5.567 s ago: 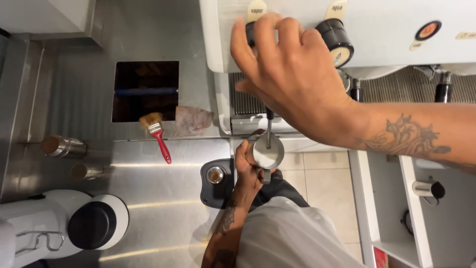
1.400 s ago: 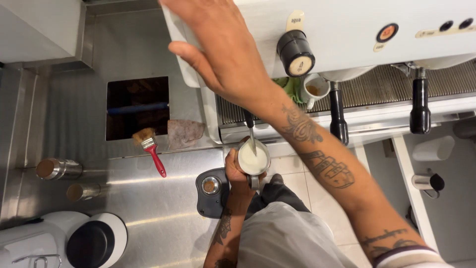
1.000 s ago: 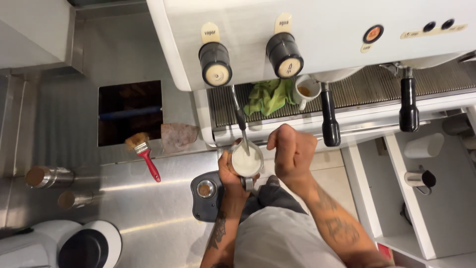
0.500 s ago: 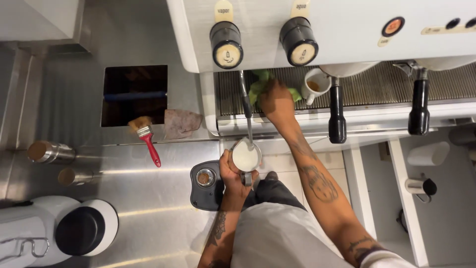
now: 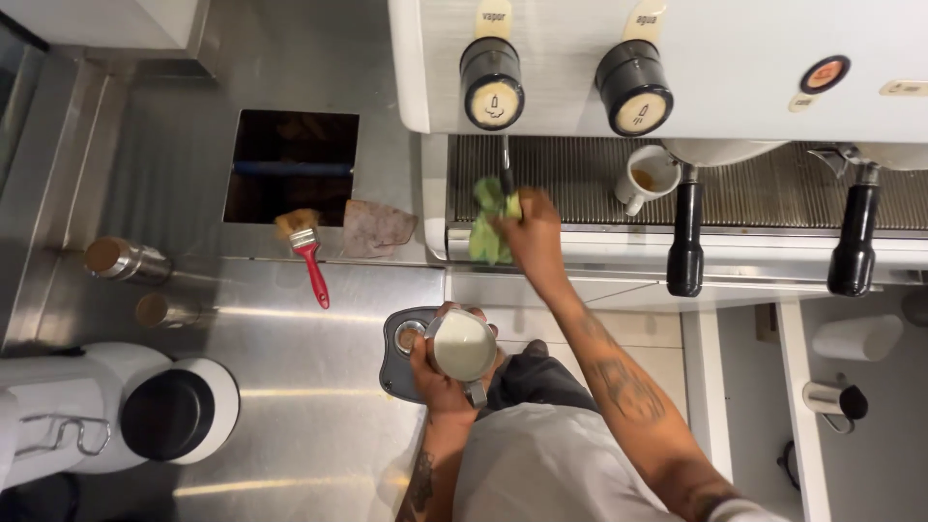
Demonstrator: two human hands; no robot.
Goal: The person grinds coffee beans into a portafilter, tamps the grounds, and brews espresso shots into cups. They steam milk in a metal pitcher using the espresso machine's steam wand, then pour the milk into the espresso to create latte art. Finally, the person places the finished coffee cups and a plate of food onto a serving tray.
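a: item one, left side. state of the left hand?

b: fingers wrapped round the jug, held level at 6 o'clock of the frame, just over the counter edge. the jug is steel and stiff, filled close to the rim with white milk. judged moderately heavy, and likely to slop if tipped. best hold: the body or the handle at its 6 o'clock side, kept upright.

a: item two, right side?

b: the right hand is closed on a green cloth, pinching it round the wand at 12 o'clock from the jug. the cloth is soft, limp and light; bunch it. the wand is thin, rigid metal, possibly hot.

a: nearby parts?

b: a cup on the grille, at 2 o'clock from the jug.
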